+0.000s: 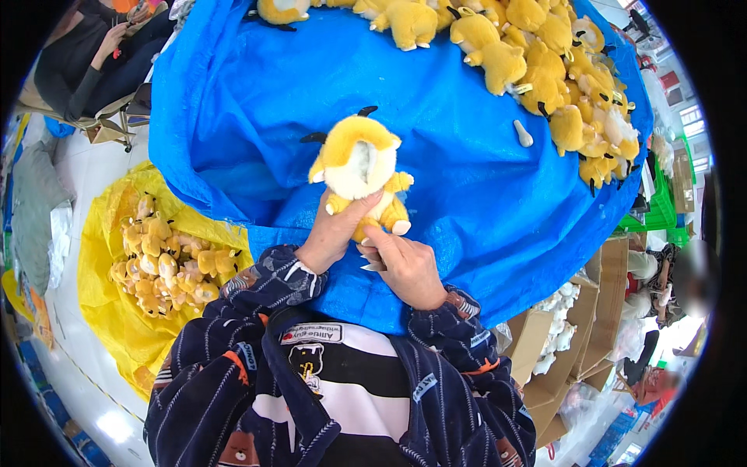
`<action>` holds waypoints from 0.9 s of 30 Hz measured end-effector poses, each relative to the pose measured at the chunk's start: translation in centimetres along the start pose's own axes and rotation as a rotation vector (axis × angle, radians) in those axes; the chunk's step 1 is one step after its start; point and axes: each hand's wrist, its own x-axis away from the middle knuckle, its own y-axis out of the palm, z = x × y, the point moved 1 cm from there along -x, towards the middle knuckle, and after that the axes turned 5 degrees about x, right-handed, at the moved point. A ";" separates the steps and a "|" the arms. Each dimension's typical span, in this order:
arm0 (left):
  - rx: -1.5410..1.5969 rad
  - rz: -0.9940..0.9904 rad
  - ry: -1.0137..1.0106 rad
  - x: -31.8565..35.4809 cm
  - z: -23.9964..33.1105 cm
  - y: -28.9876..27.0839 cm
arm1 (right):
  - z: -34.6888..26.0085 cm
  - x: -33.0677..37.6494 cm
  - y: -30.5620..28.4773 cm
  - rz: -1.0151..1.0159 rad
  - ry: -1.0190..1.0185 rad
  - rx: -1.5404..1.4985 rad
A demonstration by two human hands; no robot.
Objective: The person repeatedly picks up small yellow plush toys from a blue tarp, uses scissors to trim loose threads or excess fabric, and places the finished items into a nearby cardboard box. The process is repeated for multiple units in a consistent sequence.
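In front of me is a yellow and white plush toy (360, 159) with black horns and a pale oval where the face would be. My left hand (334, 227) is closed around its body and keeps it upright, face side up. At the toy's lower edge, my right hand (406, 268) has its fingers bent and pressed together. A small silver pointed tool (374, 266) sticks out from under those fingers; its exact kind is partly hidden. The right fingertips touch the toy near its foot.
Blue sheeting (233, 117) covers the work surface. A heap of yellow plush toys (545, 70) lies far right, near a small whitish object (523, 134). A yellow sack (101, 257) with more plush stands left. Cardboard boxes (603, 303) are at right. Another person (85, 62) sits far left.
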 end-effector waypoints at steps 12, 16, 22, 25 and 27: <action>0.043 0.026 -0.029 0.1 -0.4 -0.5 | -1.0 -0.6 -3.2 0.243 0.541 -0.323; -0.030 0.006 0.055 0.8 -0.9 0.2 | 0.4 0.1 -0.7 0.043 0.474 -0.442; 0.179 -0.074 -0.049 -0.3 1.1 -0.1 | 0.8 1.6 0.4 -0.113 0.643 -1.152; -0.113 -0.022 -0.016 -0.9 1.5 -1.4 | 0.8 1.3 -0.6 0.019 0.551 -0.855; -0.494 0.064 0.250 -1.0 2.7 -2.1 | 0.7 0.4 -1.9 0.119 0.351 -0.444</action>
